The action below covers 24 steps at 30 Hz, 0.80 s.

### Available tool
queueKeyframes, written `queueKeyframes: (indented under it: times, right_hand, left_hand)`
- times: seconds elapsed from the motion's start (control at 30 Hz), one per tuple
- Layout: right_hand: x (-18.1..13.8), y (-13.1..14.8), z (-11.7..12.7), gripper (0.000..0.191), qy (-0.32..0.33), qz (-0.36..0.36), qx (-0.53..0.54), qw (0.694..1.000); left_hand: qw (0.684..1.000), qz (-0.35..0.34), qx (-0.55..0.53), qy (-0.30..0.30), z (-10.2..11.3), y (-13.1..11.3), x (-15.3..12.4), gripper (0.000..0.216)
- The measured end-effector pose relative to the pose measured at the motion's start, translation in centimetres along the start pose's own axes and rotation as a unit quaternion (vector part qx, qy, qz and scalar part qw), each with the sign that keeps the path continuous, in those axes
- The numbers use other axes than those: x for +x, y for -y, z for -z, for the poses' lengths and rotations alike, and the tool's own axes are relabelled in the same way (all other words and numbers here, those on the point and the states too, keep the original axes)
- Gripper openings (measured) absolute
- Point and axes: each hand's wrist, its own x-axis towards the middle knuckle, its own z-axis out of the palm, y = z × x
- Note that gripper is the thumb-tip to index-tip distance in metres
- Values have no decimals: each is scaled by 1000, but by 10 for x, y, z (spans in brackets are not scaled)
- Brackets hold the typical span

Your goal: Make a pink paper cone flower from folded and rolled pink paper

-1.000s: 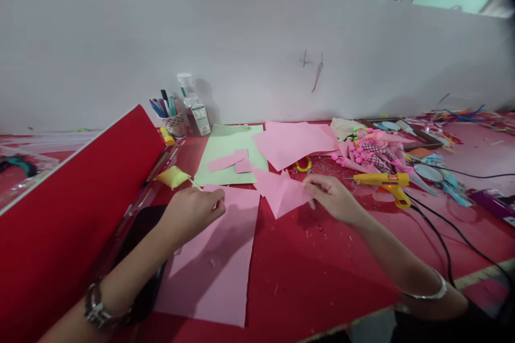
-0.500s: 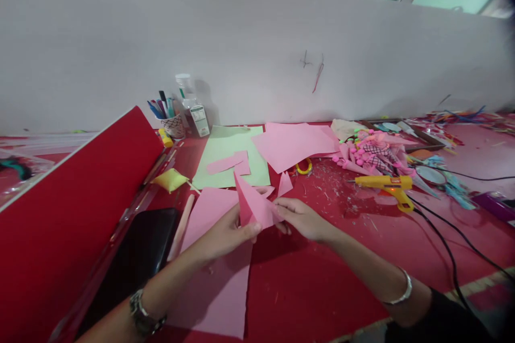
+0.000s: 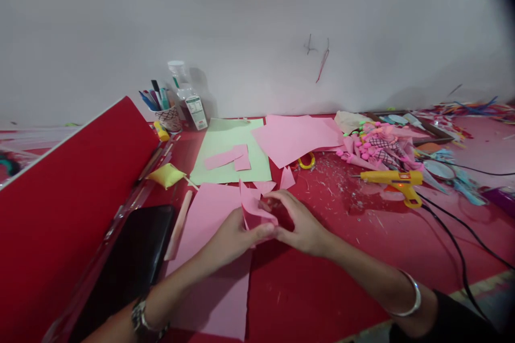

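A folded piece of pink paper (image 3: 254, 213) is held up between both hands, bent into a curved, pointed shape. My left hand (image 3: 237, 230) grips its lower left side, thumb across the front. My right hand (image 3: 300, 221) pinches the right side, with thumb and fingers curled round the edge; some fingertips are hidden behind the paper. Under my left forearm lies a large pink sheet (image 3: 213, 289). Just beyond the hands are a small folded pink triangle (image 3: 287, 178) and a flat pink scrap (image 3: 265, 187).
At the right rests a yellow glue gun (image 3: 396, 179) with black cords, near a heap of pink cones (image 3: 374, 147). Yellow-handled scissors (image 3: 306, 161) poke from under pink sheets (image 3: 298, 136). A black phone-like slab (image 3: 129, 262), red board (image 3: 72, 198) and pen cup (image 3: 168, 118) stand left.
The paper has gone from a tall, flat-sided point to a more curled, lower shape. My right hand has moved closer to the left, its thumb now at the paper's front edge. The view has tilted down slightly.
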Motion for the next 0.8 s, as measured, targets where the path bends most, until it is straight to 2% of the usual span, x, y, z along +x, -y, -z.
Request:
queueKeyframes:
  times: [0.1,0.2,0.27,0.37,0.47,0.57,0.7,0.8]
  right_hand:
    - [1,-4,0,15,-58,-41,52,996]
    - [2,-11,2,25,-111,-138,114,977]
    - [2,-16,5,25,-116,-169,160,966]
    - [2,-18,11,19,-114,-125,163,972]
    - [1,-18,20,43,-102,-16,69,992]
    - [0,-20,30,52,-28,60,-12,998]
    - [0,-25,37,53,6,61,-42,997]
    - [2,-26,37,33,10,58,-31,998]
  left_hand:
    - [999,36,32,-10,-2,-6,-1,21]
    - [990,128,61,-25,0,-10,-1,25]
    - [981,187,43,-19,3,-10,-2,30]
    - [974,222,-9,-36,8,-7,-3,30]
    - [977,201,-58,-49,12,-5,-4,33]
    - [978,190,-74,-32,17,-4,-2,38]
    - [980,190,-58,34,24,-6,0,44]
    - [978,190,-66,62,25,-4,1,42]
